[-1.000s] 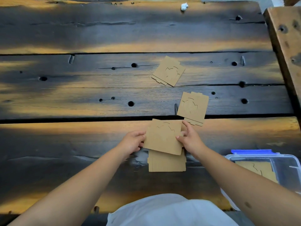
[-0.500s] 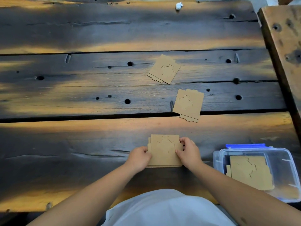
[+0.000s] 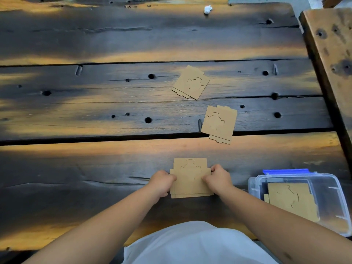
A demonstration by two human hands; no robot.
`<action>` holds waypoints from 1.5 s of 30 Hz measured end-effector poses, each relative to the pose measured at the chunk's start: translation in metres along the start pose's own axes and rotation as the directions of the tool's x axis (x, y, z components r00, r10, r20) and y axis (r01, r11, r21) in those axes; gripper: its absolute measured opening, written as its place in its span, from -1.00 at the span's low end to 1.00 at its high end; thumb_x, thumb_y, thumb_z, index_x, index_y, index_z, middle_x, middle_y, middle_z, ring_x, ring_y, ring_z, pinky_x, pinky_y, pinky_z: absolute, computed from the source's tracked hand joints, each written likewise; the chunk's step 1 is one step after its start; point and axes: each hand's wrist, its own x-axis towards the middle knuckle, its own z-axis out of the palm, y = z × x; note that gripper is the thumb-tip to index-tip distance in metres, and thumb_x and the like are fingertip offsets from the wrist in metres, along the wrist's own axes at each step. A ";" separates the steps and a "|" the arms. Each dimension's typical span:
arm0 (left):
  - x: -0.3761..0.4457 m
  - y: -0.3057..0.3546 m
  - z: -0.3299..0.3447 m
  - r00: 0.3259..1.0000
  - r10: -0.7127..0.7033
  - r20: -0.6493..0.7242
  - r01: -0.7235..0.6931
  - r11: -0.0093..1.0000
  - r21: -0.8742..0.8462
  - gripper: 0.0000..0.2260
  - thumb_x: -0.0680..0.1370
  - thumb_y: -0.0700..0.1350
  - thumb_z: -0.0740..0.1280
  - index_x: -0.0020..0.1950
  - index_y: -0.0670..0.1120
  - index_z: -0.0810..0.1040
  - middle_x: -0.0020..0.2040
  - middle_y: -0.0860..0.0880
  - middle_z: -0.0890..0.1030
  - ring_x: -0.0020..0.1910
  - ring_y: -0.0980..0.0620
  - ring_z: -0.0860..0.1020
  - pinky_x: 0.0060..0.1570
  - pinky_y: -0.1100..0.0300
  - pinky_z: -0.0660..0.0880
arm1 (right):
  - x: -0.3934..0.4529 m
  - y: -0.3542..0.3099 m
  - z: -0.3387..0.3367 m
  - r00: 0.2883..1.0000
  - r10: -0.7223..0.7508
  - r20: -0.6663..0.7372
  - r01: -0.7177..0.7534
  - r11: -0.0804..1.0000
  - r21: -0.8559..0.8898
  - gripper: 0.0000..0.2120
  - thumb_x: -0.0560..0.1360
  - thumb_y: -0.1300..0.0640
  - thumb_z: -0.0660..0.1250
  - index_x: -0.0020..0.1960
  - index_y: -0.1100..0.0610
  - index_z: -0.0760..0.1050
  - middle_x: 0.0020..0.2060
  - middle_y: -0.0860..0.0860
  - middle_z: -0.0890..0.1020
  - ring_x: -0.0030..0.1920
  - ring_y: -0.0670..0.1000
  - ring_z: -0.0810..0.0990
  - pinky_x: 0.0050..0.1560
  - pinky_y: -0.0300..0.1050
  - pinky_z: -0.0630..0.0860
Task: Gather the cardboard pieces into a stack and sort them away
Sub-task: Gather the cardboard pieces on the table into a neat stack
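— Dark wooden planks (image 3: 95, 168) make the table. Where is the cardboard?

— A small stack of cardboard pieces (image 3: 190, 180) lies near the front edge. The left hand (image 3: 162, 182) and the right hand (image 3: 219, 179) pinch its two sides. Two loose pieces (image 3: 191, 82) (image 3: 219, 123) lie farther away, and one piece (image 3: 291, 201) is inside the clear plastic box (image 3: 333, 191) at the right.

— How will it handle?

— Light, thin and rather stiff, I think; the pieces may slide, so holding opposite edges seems best.

Both hands, left (image 3: 161, 182) and right (image 3: 219, 179), curled inward, forearms converging from the near edge.
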 end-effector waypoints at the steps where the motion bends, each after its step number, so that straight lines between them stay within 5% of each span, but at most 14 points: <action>1: 0.000 0.001 0.000 1.000 -0.013 0.008 0.013 1.000 -0.026 -0.87 0.54 -0.07 0.24 0.00 -0.11 0.50 -0.13 -0.10 0.49 -0.15 -0.06 0.47 -0.20 0.14 0.47 | 0.001 0.000 0.000 1.000 0.028 0.008 -0.028 0.998 0.051 -0.84 0.45 0.14 0.34 -0.02 0.06 0.40 -0.11 0.02 0.55 -0.12 0.02 0.52 -0.17 -0.04 0.55; 10: 0.001 0.002 -0.001 0.988 0.156 0.017 -0.157 0.985 0.075 -0.88 0.60 -0.15 0.19 0.03 -0.02 0.51 0.01 -0.02 0.60 -0.07 0.04 0.55 -0.23 0.21 0.42 | 0.002 0.000 -0.005 0.997 0.062 0.055 -0.078 0.924 0.374 -0.96 0.52 0.14 0.37 -0.05 0.08 0.51 -0.11 0.03 0.65 -0.08 0.06 0.62 -0.08 0.03 0.61; 13: 0.001 0.003 -0.004 0.981 0.194 0.032 -0.195 0.980 0.050 -0.86 0.61 -0.16 0.20 0.12 -0.01 0.49 0.09 -0.01 0.60 0.05 0.00 0.55 -0.06 0.17 0.44 | -0.002 -0.002 -0.012 0.999 -0.004 0.043 -0.016 0.881 0.473 -0.94 0.51 0.19 0.39 -0.05 0.11 0.52 -0.16 0.03 0.65 -0.09 0.07 0.64 -0.01 0.11 0.62; 15: -0.003 0.005 -0.006 0.976 0.213 0.042 -0.211 0.977 -0.034 -0.82 0.62 -0.19 0.17 0.17 -0.01 0.47 0.14 -0.02 0.60 0.09 0.00 0.55 0.01 0.14 0.47 | -0.007 -0.004 -0.017 0.997 -0.047 0.063 0.005 0.840 0.542 -0.92 0.52 0.23 0.37 -0.02 0.09 0.52 -0.08 0.03 0.69 -0.04 0.06 0.66 0.01 0.09 0.63; 19: -0.014 0.007 -0.007 0.943 0.250 0.220 -0.118 0.869 -0.481 -0.78 0.63 -0.17 0.20 0.26 -0.02 0.47 0.14 -0.08 0.66 0.12 -0.08 0.62 0.12 -0.04 0.58 | -0.018 -0.011 -0.033 0.990 -0.117 0.082 0.030 0.731 0.681 -0.89 0.54 0.31 0.32 0.03 0.16 0.50 -0.05 0.12 0.71 -0.03 0.11 0.68 -0.03 0.06 0.62; 22: -0.022 0.008 -0.003 0.901 0.335 0.276 -0.157 0.845 -0.511 -0.75 0.59 -0.11 0.32 0.25 0.09 0.49 0.10 0.01 0.69 0.12 -0.03 0.64 0.05 0.01 0.60 | -0.029 -0.015 -0.044 0.983 -0.166 0.078 0.057 0.681 0.730 -0.86 0.54 0.35 0.30 0.06 0.19 0.49 -0.09 0.13 0.71 -0.10 0.06 0.69 -0.16 -0.04 0.62; 30: -0.031 0.009 0.023 0.892 0.408 0.196 -0.223 0.773 -0.593 -0.75 0.58 -0.21 0.31 0.22 0.04 0.50 0.11 -0.04 0.69 0.13 -0.09 0.63 0.11 -0.09 0.59 | -0.053 -0.008 -0.057 0.988 -0.152 0.017 0.103 0.744 0.660 -0.76 0.54 0.29 0.33 0.19 0.17 0.45 0.05 0.10 0.65 0.05 0.07 0.63 0.05 -0.01 0.57; 34: -0.034 0.014 0.041 0.904 0.386 0.185 -0.188 0.746 -0.639 -0.75 0.59 -0.22 0.29 0.24 0.02 0.48 0.13 -0.07 0.67 0.13 -0.11 0.62 -0.01 -0.01 0.62 | -0.054 -0.001 -0.063 0.992 -0.130 0.003 0.101 0.785 0.611 -0.77 0.55 0.23 0.32 0.18 0.07 0.46 0.04 0.03 0.64 0.03 0.01 0.62 -0.06 -0.07 0.57; 37: -0.037 0.023 0.057 0.922 0.352 0.165 -0.162 0.734 -0.660 -0.75 0.60 -0.23 0.27 0.22 0.03 0.48 0.12 -0.06 0.67 0.09 -0.09 0.63 -0.18 0.09 0.62 | -0.043 0.001 -0.076 0.991 -0.129 -0.025 0.120 0.809 0.576 -0.74 0.54 0.27 0.32 0.20 0.07 0.46 0.08 0.07 0.64 0.07 0.07 0.61 0.11 0.08 0.57; 42: -0.034 0.055 0.081 0.952 0.296 0.080 -0.188 0.769 -0.610 -0.75 0.59 -0.18 0.30 0.26 0.02 0.45 0.15 -0.04 0.64 0.10 -0.07 0.61 0.07 -0.06 0.59 | -0.010 -0.005 -0.110 0.984 -0.170 -0.055 0.175 0.857 0.485 -0.66 0.49 0.34 0.35 0.24 0.12 0.50 0.13 0.10 0.64 0.10 0.07 0.60 0.19 0.07 0.54; 45: -0.032 0.080 0.091 0.966 0.254 0.042 -0.171 0.758 -0.629 -0.76 0.59 -0.11 0.30 0.24 0.06 0.40 0.15 0.03 0.61 0.09 -0.01 0.61 -0.13 0.06 0.59 | 0.021 -0.015 -0.136 0.974 -0.193 -0.115 0.222 0.905 0.364 -0.61 0.45 0.34 0.40 0.24 0.10 0.51 0.11 0.08 0.62 0.09 0.07 0.58 0.15 0.06 0.54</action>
